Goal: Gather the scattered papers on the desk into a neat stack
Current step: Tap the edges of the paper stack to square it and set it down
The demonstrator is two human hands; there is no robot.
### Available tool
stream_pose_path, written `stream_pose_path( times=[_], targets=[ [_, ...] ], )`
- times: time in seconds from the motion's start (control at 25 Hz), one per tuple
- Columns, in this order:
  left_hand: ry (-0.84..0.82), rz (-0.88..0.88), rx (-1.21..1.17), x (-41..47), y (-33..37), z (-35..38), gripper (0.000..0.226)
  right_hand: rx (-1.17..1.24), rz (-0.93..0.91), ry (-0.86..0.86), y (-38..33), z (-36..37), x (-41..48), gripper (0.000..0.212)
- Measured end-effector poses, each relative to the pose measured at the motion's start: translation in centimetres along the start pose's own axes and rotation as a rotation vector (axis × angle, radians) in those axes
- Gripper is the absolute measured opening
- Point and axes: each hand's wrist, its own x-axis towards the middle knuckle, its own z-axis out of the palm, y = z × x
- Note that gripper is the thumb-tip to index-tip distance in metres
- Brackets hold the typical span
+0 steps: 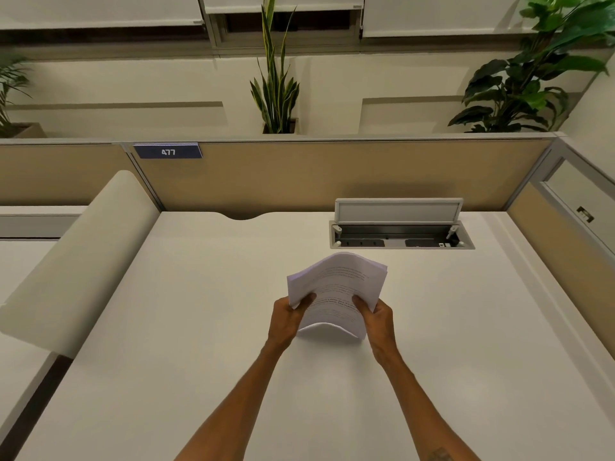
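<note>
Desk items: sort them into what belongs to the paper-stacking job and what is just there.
Job: stack of papers, left hand, right hand, desk.
Just there: open cable box, number plate 477, potted plants.

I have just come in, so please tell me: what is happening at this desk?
A person holds a stack of printed papers above the white desk, left hand and right hand gripping its side edges. The sheets bow and look roughly aligned. No loose papers show elsewhere. The cable box behind stands open.
</note>
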Motion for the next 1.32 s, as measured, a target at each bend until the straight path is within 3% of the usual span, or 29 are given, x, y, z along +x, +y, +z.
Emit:
stream_pose_path(
  times=[0.32,0.48,0.56,0.64,0.72,0.8,0.88,1.08,1.32],
  targets=[
    [-0.095,-0.064,-0.029,0.5,0.6,-0.4,0.036,-0.038,0.026,-0.056,0.0,-0.7,0.3,0.031],
    [-0.099,-0.070,-0.025,0.6,0.6,-0.7,0.036,-0.092,-0.087,-0.084,-3.0,-1.9,1.2,0.033],
    [-0.100,-0.069,-0.018,0.4,0.6,-0.7,0.035,-0.149,-0.161,-0.069,-5.0,-2.2,1.6,0.045],
    [-0.110,-0.070,-0.023,0.2,0.5,-0.5,0.035,-0.307,-0.297,0.011,-6.7,-2.0,1.8,0.067],
    [-0.126,-0.078,-0.029,0.1,0.5,-0.5,0.036,-0.563,-0.549,0.127,-8.0,-1.2,1.6,0.079],
    [-0.148,-0.085,-0.027,0.0,0.5,-0.6,0.036,-0.828,-0.768,0.159,-9.1,0.4,0.9,0.079],
    [-0.159,-0.085,-0.015,-0.1,0.6,-0.8,0.036,-1.016,-0.886,0.084,-9.7,2.5,-0.3,0.077],
    [-0.178,-0.062,0.031,-0.3,0.5,-1.4,0.041,-1.251,-0.838,-0.156,-10.1,6.4,-2.4,0.071],
    [-0.198,-0.060,0.057,-0.3,0.3,-1.4,0.035,-1.285,-0.821,-0.184,-10.5,7.9,-3.5,0.071]
  ],
)
